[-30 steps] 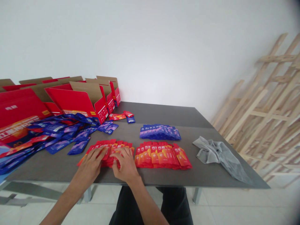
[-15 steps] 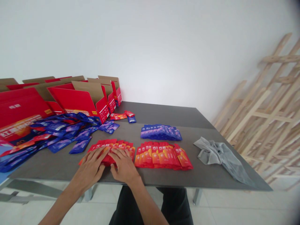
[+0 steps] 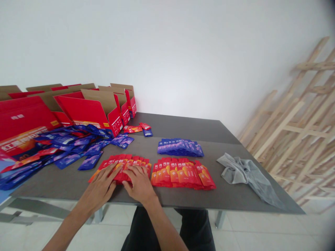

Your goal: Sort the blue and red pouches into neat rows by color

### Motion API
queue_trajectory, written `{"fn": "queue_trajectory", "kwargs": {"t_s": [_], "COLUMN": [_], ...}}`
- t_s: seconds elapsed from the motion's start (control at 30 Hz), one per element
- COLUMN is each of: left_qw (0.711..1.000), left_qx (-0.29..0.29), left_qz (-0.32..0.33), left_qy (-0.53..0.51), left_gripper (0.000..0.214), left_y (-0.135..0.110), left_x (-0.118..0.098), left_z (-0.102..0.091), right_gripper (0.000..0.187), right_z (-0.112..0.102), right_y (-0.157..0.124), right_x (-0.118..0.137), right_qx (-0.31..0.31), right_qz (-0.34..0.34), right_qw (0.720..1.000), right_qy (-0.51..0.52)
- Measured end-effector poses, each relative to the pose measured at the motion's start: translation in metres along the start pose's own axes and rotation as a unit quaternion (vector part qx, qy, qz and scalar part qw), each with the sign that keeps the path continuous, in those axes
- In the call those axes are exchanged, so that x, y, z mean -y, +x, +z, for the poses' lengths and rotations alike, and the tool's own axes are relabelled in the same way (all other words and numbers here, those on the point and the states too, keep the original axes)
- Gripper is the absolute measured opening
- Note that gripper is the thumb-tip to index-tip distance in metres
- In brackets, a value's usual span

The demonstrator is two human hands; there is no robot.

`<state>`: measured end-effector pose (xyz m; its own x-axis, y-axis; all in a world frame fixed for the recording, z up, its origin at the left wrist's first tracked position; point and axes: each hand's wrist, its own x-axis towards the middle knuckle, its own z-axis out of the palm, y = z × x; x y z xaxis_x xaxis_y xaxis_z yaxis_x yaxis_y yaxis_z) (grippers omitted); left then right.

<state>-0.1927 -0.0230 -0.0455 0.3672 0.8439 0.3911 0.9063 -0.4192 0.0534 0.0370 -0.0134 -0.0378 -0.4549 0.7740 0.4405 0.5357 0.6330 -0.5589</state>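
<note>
My left hand [image 3: 101, 186] lies over the left part of a fanned row of red sachets [image 3: 121, 161], its fingers stretched out on top. Beside it, my right hand [image 3: 140, 184] rests on the right part of that same row, fingers extended and slightly spread. Both palms partly cover the sachets' lower ends. Just right of my right hand lies a second overlapping row of red sachets [image 3: 180, 172]. Behind that, a row of blue-purple sachets [image 3: 179, 147] is laid out in the same overlapping way.
Open red cartons [image 3: 90, 109] stand along the back left. A loose heap of blue and red sachets [image 3: 68, 144] lies before them. A few stray sachets [image 3: 133, 129] sit near mid-table. A grey cloth [image 3: 239, 170] lies on the right; wooden frames [image 3: 295, 122] lean against the wall.
Both hands stay on the left row of red sachets with only slight finger movement. The whole view has shifted a little; the sachet rows look unchanged.
</note>
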Motion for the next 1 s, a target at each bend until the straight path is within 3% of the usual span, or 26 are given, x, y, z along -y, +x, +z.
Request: {"fn": "queue_trajectory", "kwargs": {"t_s": [0.73, 1.0], "left_qw": [1.0, 0.999], "left_qx": [0.002, -0.003], "left_qz": [-0.001, 0.027], "left_qy": [-0.019, -0.027], "left_gripper": [0.062, 0.064], "left_y": [-0.004, -0.002], "left_x": [0.004, 0.01], "left_z": [0.0, -0.014], "right_gripper": [0.038, 0.04], "right_z": [-0.002, -0.007], "right_y": [0.0, -0.001], "right_x": [0.002, 0.006], "right_qx": [-0.002, -0.02], "right_qz": [-0.005, -0.014], "right_qw": [1.0, 1.0], "right_qy": [-0.012, 0.004]}}
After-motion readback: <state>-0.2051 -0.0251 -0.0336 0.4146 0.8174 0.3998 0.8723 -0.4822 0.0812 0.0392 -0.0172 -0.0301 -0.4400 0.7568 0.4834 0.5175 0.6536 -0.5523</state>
